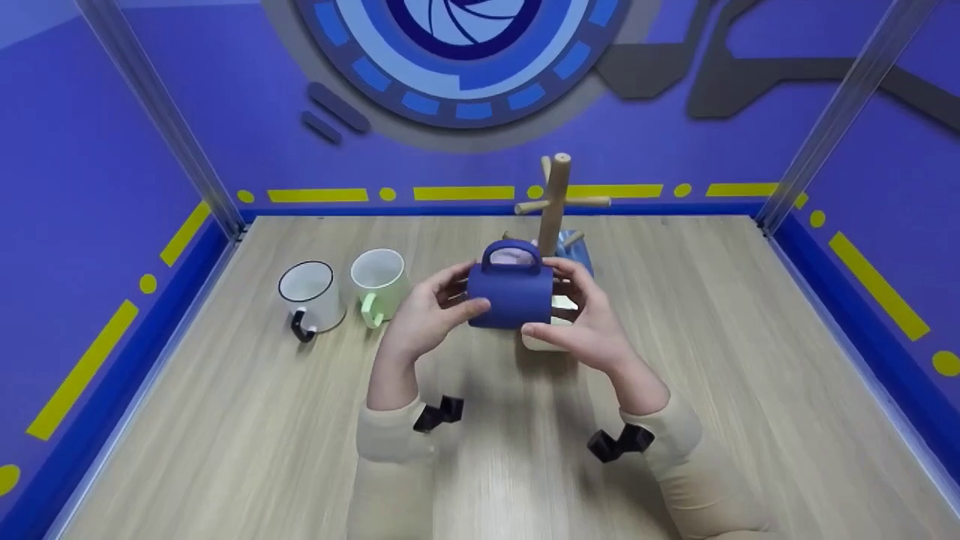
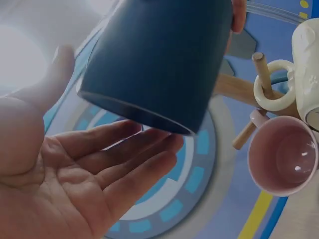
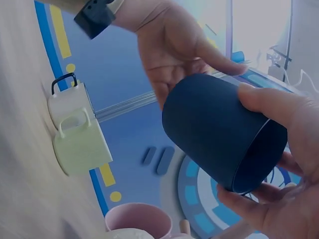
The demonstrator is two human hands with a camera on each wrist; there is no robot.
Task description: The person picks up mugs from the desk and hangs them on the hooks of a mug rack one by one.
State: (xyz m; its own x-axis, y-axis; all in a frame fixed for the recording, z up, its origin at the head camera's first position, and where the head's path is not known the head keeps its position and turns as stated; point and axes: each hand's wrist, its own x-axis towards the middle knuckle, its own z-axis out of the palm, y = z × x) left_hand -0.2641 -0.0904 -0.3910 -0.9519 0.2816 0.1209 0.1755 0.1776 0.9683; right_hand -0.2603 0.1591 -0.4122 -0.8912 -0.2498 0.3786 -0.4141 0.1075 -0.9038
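A dark blue mug (image 1: 510, 296) is held up on its side in front of the rack, handle upward. My right hand (image 1: 589, 319) grips its open end, thumb on the wall and fingers at the rim, as the right wrist view shows on the mug (image 3: 214, 129). My left hand (image 1: 431, 315) is at the mug's other end. In the left wrist view that hand (image 2: 94, 169) has its thumb spread and fingers extended, fingertips overlapping the mug's edge, palm apart from it. Behind the mug stands a wooden mug rack (image 1: 553, 202).
A white mug with black handle (image 1: 311, 296) and a light green mug (image 1: 379, 281) stand at left on the wooden table (image 1: 285, 435). A pink mug (image 2: 281, 154) and a cream mug (image 2: 306, 69) are on the rack's pegs. A light blue mug (image 1: 577, 251) shows behind the rack.
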